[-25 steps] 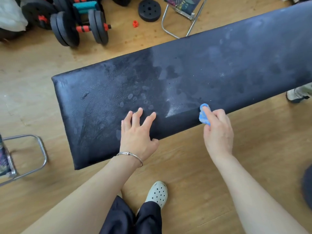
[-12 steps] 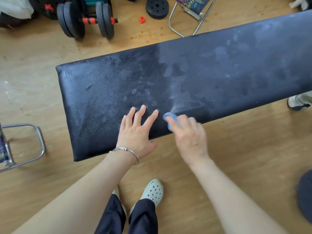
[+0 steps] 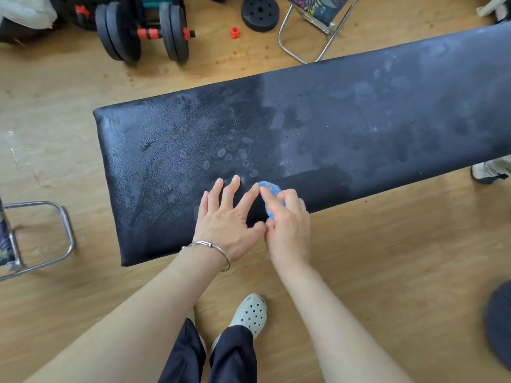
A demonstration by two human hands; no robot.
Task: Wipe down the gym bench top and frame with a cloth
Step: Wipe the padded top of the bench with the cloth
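Observation:
A long black padded gym bench top (image 3: 331, 128) runs from lower left to upper right, dusty grey on its right part, with fingerprints near the middle. My left hand (image 3: 226, 217), with a silver bangle at the wrist, lies flat on the near edge with fingers spread. Right beside it, my right hand (image 3: 287, 228) presses a small blue cloth (image 3: 269, 190) against the bench's near edge, touching my left index finger. A darker wiped strip runs along the near edge to the right of the cloth. The bench frame is hidden under the pad.
Dumbbells (image 3: 143, 31), a loose weight plate (image 3: 260, 12) and a small red nut (image 3: 235, 32) lie on the wooden floor behind the bench. Folding chrome stools stand at back right (image 3: 309, 26) and at left (image 3: 41, 239). Another person's shoe (image 3: 489, 170) shows at right.
My right hand has slid the blue cloth leftward along the bench's near edge until it meets my left hand. The left hand has stayed planted on the pad.

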